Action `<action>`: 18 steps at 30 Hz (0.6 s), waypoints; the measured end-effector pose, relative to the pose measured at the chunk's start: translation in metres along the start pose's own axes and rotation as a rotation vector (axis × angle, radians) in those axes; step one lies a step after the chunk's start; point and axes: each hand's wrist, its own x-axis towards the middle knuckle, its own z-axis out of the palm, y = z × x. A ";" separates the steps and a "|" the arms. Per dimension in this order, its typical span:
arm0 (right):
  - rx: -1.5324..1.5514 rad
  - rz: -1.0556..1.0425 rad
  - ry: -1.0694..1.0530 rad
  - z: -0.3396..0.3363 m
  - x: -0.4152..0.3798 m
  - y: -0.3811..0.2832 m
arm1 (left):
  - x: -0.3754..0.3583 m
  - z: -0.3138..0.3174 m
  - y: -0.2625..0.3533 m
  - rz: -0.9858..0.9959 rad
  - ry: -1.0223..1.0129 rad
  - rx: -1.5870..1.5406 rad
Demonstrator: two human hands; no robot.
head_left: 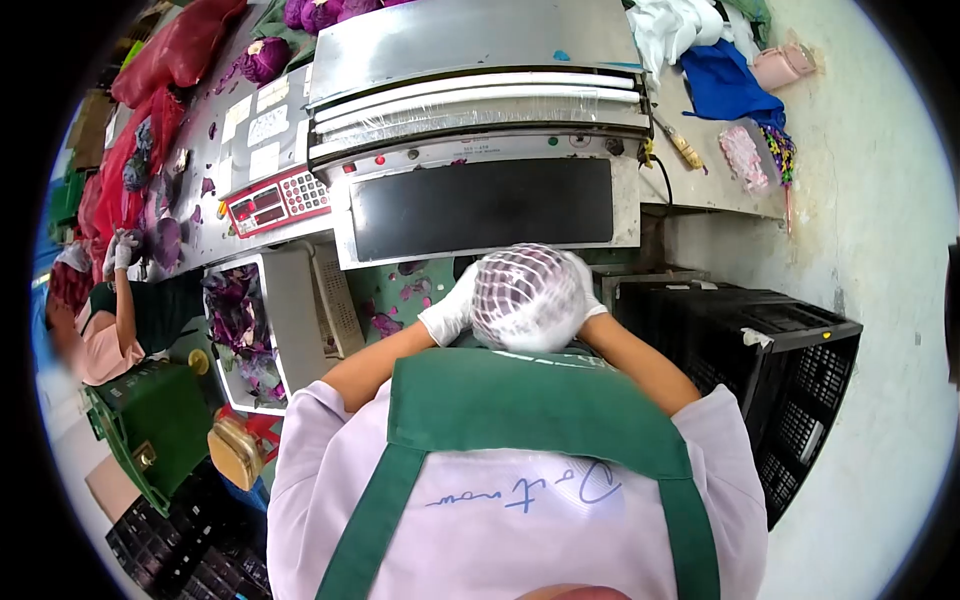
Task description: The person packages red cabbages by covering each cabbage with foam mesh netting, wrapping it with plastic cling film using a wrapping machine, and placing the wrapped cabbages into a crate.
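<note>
A round purple cabbage in a white foam net sits between my gloved hands, close to the chest of my green apron. On its left side is my left hand, in a white glove, with the fingers pressed round it. My right hand, also in a white glove, holds the other side, its fingers partly hidden behind the cabbage. Just beyond them lies the black plate of the wrapping machine, with clear film on white rollers behind it.
A red scale stands left of the machine. Below it is a white bin of purple leaves. Black crates stand at the right. At the far left, a co-worker's gloved hands are near red net sacks. A knife lies on the right table.
</note>
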 end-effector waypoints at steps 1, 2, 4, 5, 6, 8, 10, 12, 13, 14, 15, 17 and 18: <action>-0.021 -0.038 0.130 -0.004 -0.001 -0.023 | -0.012 0.013 0.006 -0.096 -0.083 0.049; -0.246 -0.122 0.205 -0.019 -0.007 -0.081 | -0.001 -0.009 -0.005 -0.172 -0.121 0.002; -0.715 -0.348 0.409 -0.040 -0.018 -0.169 | 0.021 -0.053 -0.026 -0.330 -0.188 -0.083; -0.765 -0.438 0.469 -0.043 -0.021 -0.183 | -0.007 -0.021 -0.004 -0.125 -0.163 0.338; -0.899 -0.478 0.560 -0.044 -0.024 -0.196 | -0.015 -0.004 0.014 -0.141 -0.182 0.342; -0.975 -0.456 0.570 -0.039 -0.033 -0.209 | -0.031 0.030 0.052 -0.173 -0.220 0.352; -0.991 -0.320 0.511 -0.022 -0.045 -0.216 | -0.060 0.053 0.072 -0.187 0.002 0.298; -0.787 -0.383 0.562 -0.006 -0.045 -0.207 | -0.087 0.055 0.067 -0.042 -0.016 0.349; -0.364 -0.353 0.585 0.000 -0.040 -0.193 | -0.103 0.061 0.060 0.043 -0.040 0.395; -0.027 -0.272 0.495 0.009 -0.040 -0.177 | -0.106 0.050 0.054 0.158 -0.120 0.552; 0.359 -0.190 0.373 0.023 -0.047 -0.179 | -0.114 0.047 0.055 0.241 -0.177 0.693; 0.866 -0.045 0.059 0.046 -0.056 -0.185 | -0.145 0.064 0.061 0.459 -0.238 1.048; 1.097 0.147 -0.163 0.046 -0.062 -0.197 | -0.141 0.053 0.064 0.893 -0.306 1.440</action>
